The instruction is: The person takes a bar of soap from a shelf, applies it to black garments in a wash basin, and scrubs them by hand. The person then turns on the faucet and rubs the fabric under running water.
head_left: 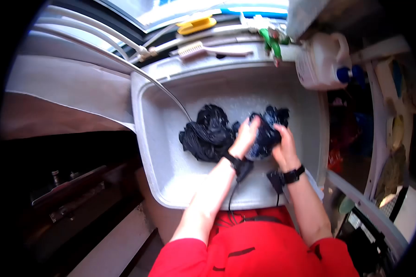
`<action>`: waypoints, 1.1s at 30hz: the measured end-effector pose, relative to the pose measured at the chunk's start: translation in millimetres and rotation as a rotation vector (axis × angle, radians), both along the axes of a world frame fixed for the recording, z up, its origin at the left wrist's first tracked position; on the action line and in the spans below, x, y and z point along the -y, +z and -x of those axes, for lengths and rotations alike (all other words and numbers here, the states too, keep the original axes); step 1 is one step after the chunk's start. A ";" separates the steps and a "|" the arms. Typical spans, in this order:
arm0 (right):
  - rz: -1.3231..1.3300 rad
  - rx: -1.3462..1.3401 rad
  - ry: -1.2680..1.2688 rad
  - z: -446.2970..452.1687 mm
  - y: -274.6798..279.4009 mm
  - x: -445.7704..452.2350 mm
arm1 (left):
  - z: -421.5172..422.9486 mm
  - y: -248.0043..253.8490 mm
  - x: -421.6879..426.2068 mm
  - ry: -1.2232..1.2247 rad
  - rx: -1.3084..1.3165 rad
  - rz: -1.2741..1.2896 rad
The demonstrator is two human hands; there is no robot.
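Observation:
Inside a large white basin (171,180), my left hand (246,137) and my right hand (284,144) grip a wet dark blue cloth (264,138) between them, with pale suds on it. Fingers of both hands curl round its sides. Left of my hands, a bunched black cloth (208,136) lies on the basin floor. A thin hose (164,88) runs over the rim and ends at the black cloth. Each wrist wears a black strap with a cable hanging from it.
Behind the basin are a scrubbing brush (192,51), a yellow brush (196,25) and a green-handled tap (272,44). A white jug with a blue cap (320,62) stands at the back right corner. A metal rail (365,205) runs along the right.

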State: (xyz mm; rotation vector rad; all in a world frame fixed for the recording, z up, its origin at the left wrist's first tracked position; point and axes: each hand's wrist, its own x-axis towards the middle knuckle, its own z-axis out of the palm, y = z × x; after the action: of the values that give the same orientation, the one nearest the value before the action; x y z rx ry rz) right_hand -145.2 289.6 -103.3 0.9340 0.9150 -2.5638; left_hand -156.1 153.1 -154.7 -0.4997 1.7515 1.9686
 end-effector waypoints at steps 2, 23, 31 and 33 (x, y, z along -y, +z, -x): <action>0.011 0.044 -0.003 0.2 -12.0 -11.9 | 6.3 -17.8 6.1 0.026 0.061 -0.008; 0.056 0.128 0.126 -5.3 -55.4 -25.4 | -26.5 53.0 28.4 -0.200 -0.160 0.171; 0.146 0.091 0.042 -18.1 -67.9 2.5 | -53.8 81.5 21.3 -0.211 -0.425 0.341; -0.080 0.171 -0.003 -23.5 -26.2 20.8 | -45.0 70.6 12.7 -0.232 -0.494 0.457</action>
State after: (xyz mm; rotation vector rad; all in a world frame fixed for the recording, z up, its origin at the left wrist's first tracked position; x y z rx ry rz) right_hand -121.8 268.8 -129.6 1.1568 0.9729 -2.4198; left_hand -111.1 140.4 -84.1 0.0711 2.4579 1.6122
